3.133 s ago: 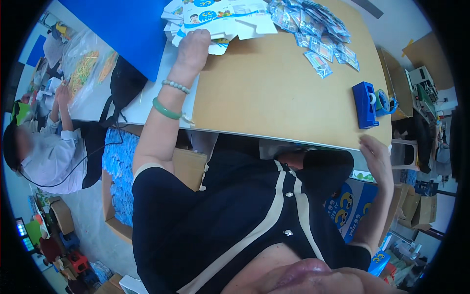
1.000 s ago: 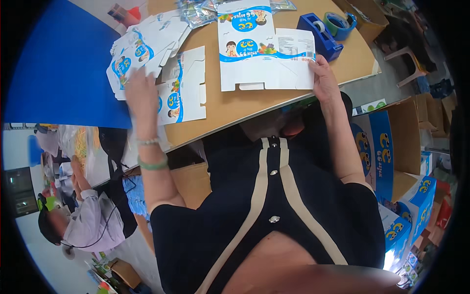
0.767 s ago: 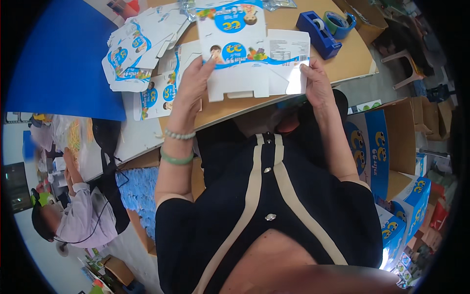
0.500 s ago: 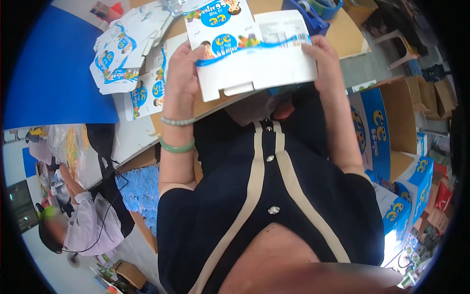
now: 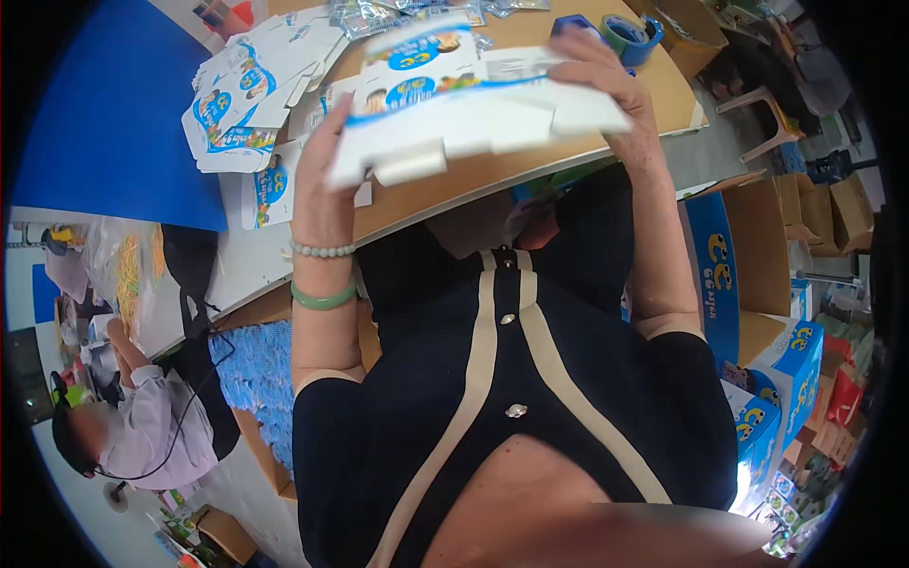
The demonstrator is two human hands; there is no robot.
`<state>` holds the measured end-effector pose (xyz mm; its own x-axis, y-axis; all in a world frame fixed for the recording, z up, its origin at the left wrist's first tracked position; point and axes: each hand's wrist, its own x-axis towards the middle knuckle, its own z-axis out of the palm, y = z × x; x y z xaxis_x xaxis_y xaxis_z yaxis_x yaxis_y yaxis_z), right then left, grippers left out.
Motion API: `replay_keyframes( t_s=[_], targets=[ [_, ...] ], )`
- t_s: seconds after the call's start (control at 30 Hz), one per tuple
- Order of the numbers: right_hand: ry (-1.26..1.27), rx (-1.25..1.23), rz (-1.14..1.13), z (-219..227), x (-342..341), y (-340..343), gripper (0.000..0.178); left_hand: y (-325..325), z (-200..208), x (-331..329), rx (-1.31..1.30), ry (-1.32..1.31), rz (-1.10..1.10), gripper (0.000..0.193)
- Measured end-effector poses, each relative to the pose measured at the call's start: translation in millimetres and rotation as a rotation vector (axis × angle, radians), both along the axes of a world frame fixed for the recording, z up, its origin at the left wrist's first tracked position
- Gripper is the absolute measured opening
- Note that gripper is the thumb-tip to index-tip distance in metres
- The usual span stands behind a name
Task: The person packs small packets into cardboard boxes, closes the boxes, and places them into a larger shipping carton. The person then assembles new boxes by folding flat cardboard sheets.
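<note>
A white and blue printed carton (image 5: 454,109), partly blurred, is held over the near part of the table. It looks mostly flattened, with white flaps sticking out along its near edge. My left hand (image 5: 322,151) grips its left edge, thumb on top, fingers hidden beneath. At the opposite side my right hand (image 5: 611,85) is closed over the carton's right end, its fingers blurred and reaching across the far side. A beaded bracelet (image 5: 322,251) and a green bangle (image 5: 324,298) circle my left wrist.
Flat printed cartons (image 5: 237,109) lie piled at the table's left. Small clear packets (image 5: 379,14) sit at the far edge, and tape rolls (image 5: 630,38) at the far right. An open blue box (image 5: 715,246) stands right of me. Another person (image 5: 156,426) works at the left.
The carton has tilted and shifted slightly left, its near flaps now standing out more. My left hand moved left and down; my right hand rose, fingers moving over the carton's far side.
</note>
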<state>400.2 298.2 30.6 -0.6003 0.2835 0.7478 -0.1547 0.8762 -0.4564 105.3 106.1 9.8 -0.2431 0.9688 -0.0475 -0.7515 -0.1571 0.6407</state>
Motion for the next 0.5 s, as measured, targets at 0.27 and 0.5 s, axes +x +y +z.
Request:
replay_keyframes(
  t_s=[0.27,0.5],
  targets=[
    [0.015,-1.129,0.098,-5.1,-27.2,-9.4,0.034,-6.8,28.6,31.8,-0.153,1.354,0.768,0.038],
    [0.074,-1.22,0.119,-29.8,-36.4,-21.6,0.037,28.2,26.0,71.6,-0.217,2.271,0.894,0.031]
  ],
)
